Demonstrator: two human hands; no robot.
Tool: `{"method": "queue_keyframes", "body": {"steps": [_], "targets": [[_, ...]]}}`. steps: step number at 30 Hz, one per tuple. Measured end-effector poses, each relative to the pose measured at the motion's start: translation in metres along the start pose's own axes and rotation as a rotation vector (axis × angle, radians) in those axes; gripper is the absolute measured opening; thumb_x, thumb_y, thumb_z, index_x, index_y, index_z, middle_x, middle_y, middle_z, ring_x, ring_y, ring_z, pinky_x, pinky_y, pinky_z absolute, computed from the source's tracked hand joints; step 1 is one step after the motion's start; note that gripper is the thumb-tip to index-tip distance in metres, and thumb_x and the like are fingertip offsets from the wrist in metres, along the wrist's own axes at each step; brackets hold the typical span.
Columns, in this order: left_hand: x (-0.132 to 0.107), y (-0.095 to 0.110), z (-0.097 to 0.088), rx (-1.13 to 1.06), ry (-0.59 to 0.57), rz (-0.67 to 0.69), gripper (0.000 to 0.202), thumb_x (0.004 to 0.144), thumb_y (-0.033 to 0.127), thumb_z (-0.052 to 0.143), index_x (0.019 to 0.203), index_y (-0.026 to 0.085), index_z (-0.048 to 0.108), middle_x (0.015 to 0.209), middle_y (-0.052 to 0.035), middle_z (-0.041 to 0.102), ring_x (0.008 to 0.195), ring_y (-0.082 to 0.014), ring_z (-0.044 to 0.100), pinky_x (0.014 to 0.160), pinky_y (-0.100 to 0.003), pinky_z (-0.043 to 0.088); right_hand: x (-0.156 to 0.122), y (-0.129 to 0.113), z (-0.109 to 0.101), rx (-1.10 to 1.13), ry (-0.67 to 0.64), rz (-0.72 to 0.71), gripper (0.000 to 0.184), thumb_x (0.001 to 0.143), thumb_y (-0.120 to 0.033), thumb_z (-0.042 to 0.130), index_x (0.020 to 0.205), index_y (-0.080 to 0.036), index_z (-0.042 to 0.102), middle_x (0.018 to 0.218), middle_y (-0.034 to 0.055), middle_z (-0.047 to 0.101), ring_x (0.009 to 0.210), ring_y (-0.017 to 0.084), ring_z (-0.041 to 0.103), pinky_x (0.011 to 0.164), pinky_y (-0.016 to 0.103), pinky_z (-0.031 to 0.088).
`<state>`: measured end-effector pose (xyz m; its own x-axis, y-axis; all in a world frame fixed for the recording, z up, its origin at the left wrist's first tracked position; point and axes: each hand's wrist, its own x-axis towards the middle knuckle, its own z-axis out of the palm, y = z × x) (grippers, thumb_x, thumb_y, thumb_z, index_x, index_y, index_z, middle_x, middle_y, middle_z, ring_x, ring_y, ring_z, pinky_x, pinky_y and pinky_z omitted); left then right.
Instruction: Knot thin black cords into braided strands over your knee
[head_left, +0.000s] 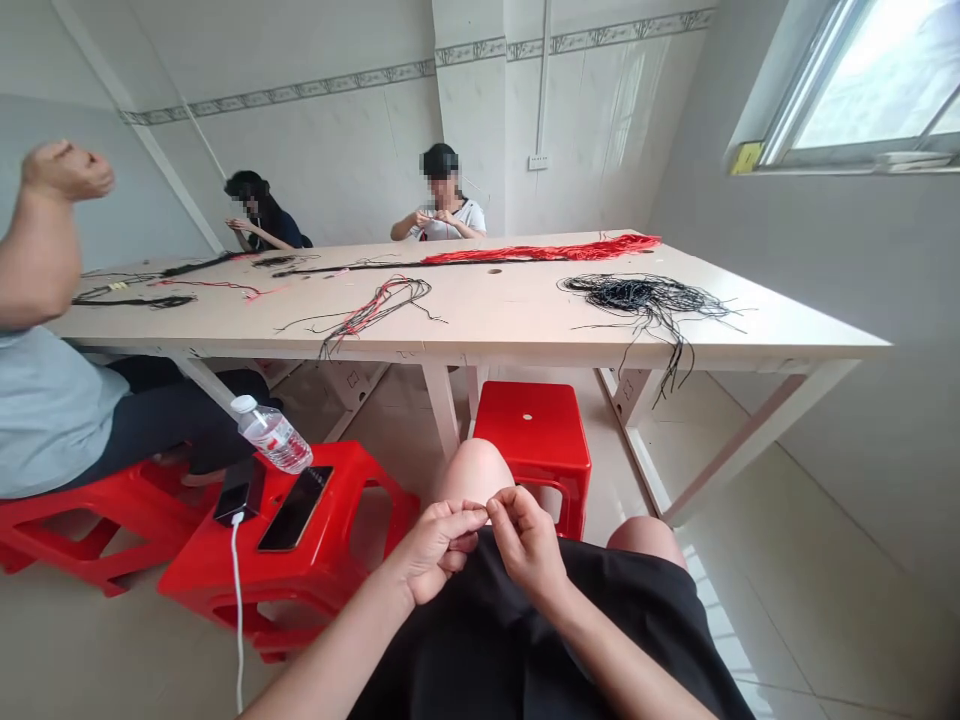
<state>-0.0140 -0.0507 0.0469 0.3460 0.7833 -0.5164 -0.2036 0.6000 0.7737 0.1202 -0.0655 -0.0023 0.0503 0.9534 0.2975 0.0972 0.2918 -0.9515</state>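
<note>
My left hand and my right hand meet over my lap, just above my knee. Both are closed in a pinch, fingertips touching each other. Whatever they pinch is too small to make out. Below them lies the black cloth of my clothing.
A long pale table carries a red cord bundle, a black cord tangle and mixed cords. Red stools stand before me; one holds a water bottle, phone and power bank. A person's raised arm is at left; two people sit at the far side.
</note>
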Motion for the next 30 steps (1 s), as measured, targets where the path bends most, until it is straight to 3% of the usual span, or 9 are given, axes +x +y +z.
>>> {"method": "queue_keyframes", "body": {"steps": [8, 18, 21, 24, 27, 30], "targets": [[-0.01, -0.012, 0.003, -0.068, 0.054, 0.011, 0.034, 0.049, 0.025, 0.082, 0.064, 0.014, 0.053, 0.051, 0.0077, 0.036, 0.043, -0.0011, 0.027, 0.039, -0.015, 0.006, -0.011, 0.008, 0.004, 0.124, -0.04, 0.03, 0.02, 0.087, -0.04, 0.049, 0.075, -0.024, 0.052, 0.065, 0.0009, 0.054, 0.059, 0.017, 0.051, 0.055, 0.028, 0.044], [-0.001, -0.025, 0.005, -0.202, 0.112, 0.118, 0.029, 0.055, 0.025, 0.074, 0.062, 0.015, 0.047, 0.054, 0.0077, 0.039, 0.043, -0.0003, 0.026, 0.039, -0.016, 0.007, -0.015, 0.033, -0.007, 0.063, -0.262, 0.042, 0.026, 0.087, -0.045, 0.05, 0.082, -0.019, 0.054, 0.074, 0.003, 0.059, 0.065, 0.014, 0.057, 0.06, 0.023, 0.048], [0.0, -0.029, 0.001, -0.002, 0.235, 0.163, 0.028, 0.054, 0.029, 0.074, 0.067, 0.015, 0.054, 0.051, 0.0073, 0.042, 0.044, -0.0028, 0.031, 0.04, -0.017, 0.013, -0.013, 0.025, -0.01, -0.032, -0.232, 0.002, 0.026, 0.088, -0.043, 0.047, 0.079, -0.019, 0.053, 0.069, 0.0023, 0.058, 0.061, 0.014, 0.055, 0.058, 0.024, 0.047], [0.002, -0.034, -0.009, 0.373, 0.337, 0.315, 0.021, 0.059, 0.031, 0.071, 0.065, 0.014, 0.06, 0.05, 0.0059, 0.045, 0.048, -0.005, 0.036, 0.047, -0.019, 0.027, -0.009, 0.018, -0.012, -0.206, -0.173, -0.062, 0.024, 0.089, -0.038, 0.042, 0.075, -0.019, 0.051, 0.064, 0.0023, 0.058, 0.057, 0.014, 0.055, 0.056, 0.024, 0.044], [0.012, -0.034, -0.025, 0.664, 0.421, 0.413, 0.019, 0.062, 0.033, 0.067, 0.064, 0.015, 0.064, 0.05, 0.0045, 0.05, 0.049, -0.0083, 0.041, 0.051, -0.022, 0.033, -0.001, 0.022, -0.013, -0.505, -0.246, -0.117, 0.016, 0.085, -0.029, 0.044, 0.077, -0.019, 0.053, 0.065, 0.0043, 0.061, 0.058, 0.017, 0.057, 0.06, 0.026, 0.042], [0.03, -0.03, -0.041, 0.672, 0.481, 0.415, 0.015, 0.061, 0.031, 0.065, 0.065, 0.017, 0.064, 0.059, 0.0028, 0.057, 0.057, -0.0108, 0.047, 0.056, -0.022, 0.036, 0.014, 0.038, -0.021, -0.611, -0.248, -0.039, 0.012, 0.084, -0.026, 0.046, 0.08, -0.019, 0.055, 0.066, 0.0045, 0.064, 0.062, 0.017, 0.059, 0.064, 0.026, 0.041]]}}
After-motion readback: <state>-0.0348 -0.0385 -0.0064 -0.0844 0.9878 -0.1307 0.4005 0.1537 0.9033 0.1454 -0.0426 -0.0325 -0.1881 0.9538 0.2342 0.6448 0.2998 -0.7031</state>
